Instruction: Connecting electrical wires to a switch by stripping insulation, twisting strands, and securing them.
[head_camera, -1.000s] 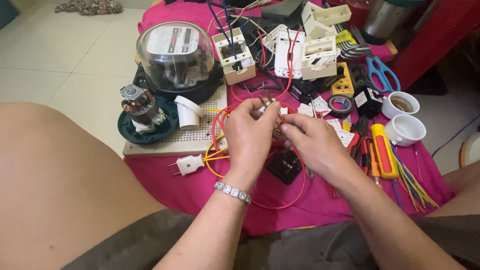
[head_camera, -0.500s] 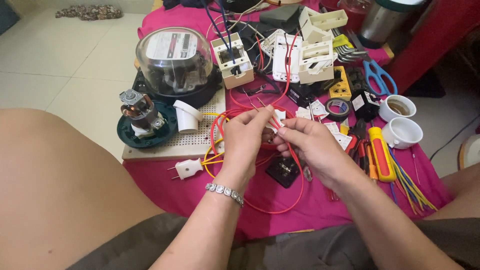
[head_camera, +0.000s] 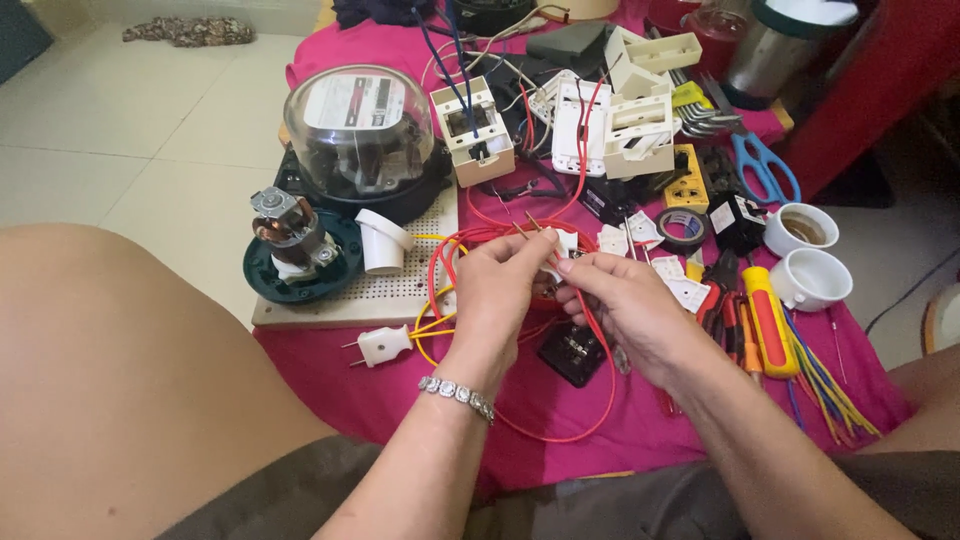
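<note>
My left hand, with a beaded bracelet on the wrist, pinches a small white electrical part between thumb and fingers. My right hand meets it from the right, fingertips on the same part and on a red wire that loops down over the pink cloth. Bare wire ends stick up from the part. A black square component lies just below both hands. Yellow wires run left toward a white two-pin plug.
A glass-domed electricity meter, a small motor on a green base and a white perforated board stand at left. White switch boxes, blue scissors, tape roll, screwdrivers, two white lamp holders, coloured wires lie right.
Both hands have come slightly lower and nearer, staying together on the white part and red wire. The view has tilted down a little.
</note>
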